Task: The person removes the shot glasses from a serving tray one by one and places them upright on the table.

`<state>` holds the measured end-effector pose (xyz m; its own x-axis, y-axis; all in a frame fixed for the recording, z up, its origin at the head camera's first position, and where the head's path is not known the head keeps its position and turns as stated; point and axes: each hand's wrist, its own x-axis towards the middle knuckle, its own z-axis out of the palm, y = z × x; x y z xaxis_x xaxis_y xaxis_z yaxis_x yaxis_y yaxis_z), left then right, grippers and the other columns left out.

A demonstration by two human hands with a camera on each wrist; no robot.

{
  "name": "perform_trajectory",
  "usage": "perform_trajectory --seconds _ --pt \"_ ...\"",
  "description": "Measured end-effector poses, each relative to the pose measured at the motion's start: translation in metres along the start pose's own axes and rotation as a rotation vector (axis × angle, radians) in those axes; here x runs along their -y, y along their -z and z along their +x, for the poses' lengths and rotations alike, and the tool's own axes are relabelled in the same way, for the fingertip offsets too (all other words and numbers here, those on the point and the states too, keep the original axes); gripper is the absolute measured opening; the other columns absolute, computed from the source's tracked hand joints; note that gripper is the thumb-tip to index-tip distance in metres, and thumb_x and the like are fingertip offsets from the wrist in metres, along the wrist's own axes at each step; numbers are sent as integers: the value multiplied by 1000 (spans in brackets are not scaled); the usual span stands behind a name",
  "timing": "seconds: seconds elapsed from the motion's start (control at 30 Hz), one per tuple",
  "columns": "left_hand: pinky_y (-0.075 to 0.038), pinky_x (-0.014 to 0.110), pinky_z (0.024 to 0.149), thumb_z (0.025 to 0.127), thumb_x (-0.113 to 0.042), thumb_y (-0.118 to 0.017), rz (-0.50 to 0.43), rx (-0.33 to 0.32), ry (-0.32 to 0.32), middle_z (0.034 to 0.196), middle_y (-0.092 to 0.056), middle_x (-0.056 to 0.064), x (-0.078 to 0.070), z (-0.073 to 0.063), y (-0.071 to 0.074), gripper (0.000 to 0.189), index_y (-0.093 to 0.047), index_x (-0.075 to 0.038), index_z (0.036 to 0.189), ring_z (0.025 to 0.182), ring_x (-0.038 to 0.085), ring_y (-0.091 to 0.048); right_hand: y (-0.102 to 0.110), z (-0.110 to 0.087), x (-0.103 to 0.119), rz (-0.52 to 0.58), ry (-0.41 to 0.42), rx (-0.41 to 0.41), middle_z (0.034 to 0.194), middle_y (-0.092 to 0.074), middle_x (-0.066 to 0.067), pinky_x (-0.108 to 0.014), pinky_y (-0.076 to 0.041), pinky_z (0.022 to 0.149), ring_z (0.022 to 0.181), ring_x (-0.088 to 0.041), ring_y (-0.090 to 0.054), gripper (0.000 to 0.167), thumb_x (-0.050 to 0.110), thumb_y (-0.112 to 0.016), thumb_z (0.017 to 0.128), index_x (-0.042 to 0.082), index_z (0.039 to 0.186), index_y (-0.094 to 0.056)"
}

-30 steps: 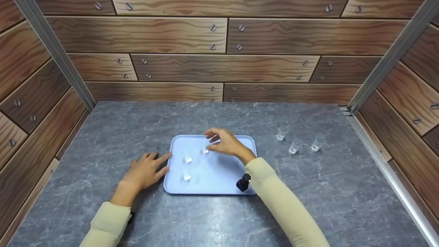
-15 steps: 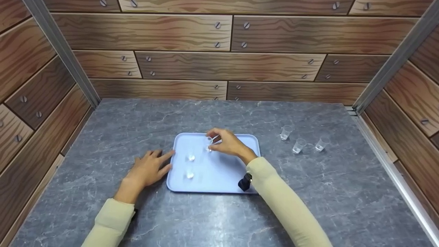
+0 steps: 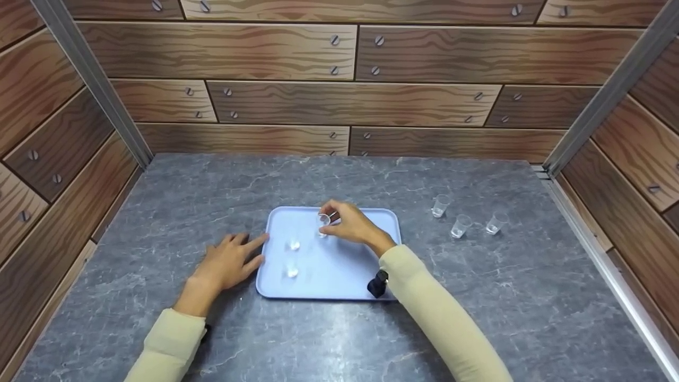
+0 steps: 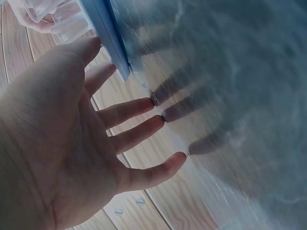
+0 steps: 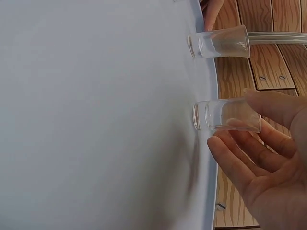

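In the head view a pale blue tray [image 3: 350, 276] lies on the table with clear shot glasses standing on its left half. My right hand [image 3: 350, 222] reaches over the tray and holds one shot glass [image 5: 230, 115] near its rim, thumb on one side and fingers on the other. The base of that glass appears to rest on the tray. Two more shot glasses, one nearer [image 3: 292, 271] and one behind it [image 3: 294, 245], stand to its left. My left hand [image 3: 223, 265] lies spread beside the tray, thumb and index finger touching its left edge, other fingertips on the table.
On the table to the right of the tray stand three more clear shot glasses: one at the back [image 3: 440, 206], one in front [image 3: 460, 226] and one at the right [image 3: 496, 223]. Wood-patterned walls [image 3: 281, 101] close in the grey marbled table [image 3: 530, 307].
The right hand has stayed at the same glass while its fingers shifted slightly, so more of the rim shows. The left hand keeps its place; the head view has shifted slightly.
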<state>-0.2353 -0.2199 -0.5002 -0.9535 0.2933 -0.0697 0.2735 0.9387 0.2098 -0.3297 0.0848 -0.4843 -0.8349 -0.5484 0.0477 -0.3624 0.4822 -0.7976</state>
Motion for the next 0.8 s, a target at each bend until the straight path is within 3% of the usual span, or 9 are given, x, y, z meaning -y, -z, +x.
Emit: perform_trajectory --seconds 0.5,0.8 --pt "-35 86 98 107 -44 -51 -4 -1 0 152 -51 26 -1 1 -1 53 -44 -30 158 140 52 -46 20 -16 -3 -6 9 -28 113 -69 -17 -40 -57 94 108 -30 -68 33 11 -77 91 -1 119 -64" --pt "-36 84 100 107 -45 -50 -7 6 4 153 -50 25 0 2 -1 54 -43 -31 158 142 51 -45 33 -30 -5 56 36 -66 111 -69 -23 -50 -57 98 108 -35 -68 35 9 -77 90 -6 119 -64"
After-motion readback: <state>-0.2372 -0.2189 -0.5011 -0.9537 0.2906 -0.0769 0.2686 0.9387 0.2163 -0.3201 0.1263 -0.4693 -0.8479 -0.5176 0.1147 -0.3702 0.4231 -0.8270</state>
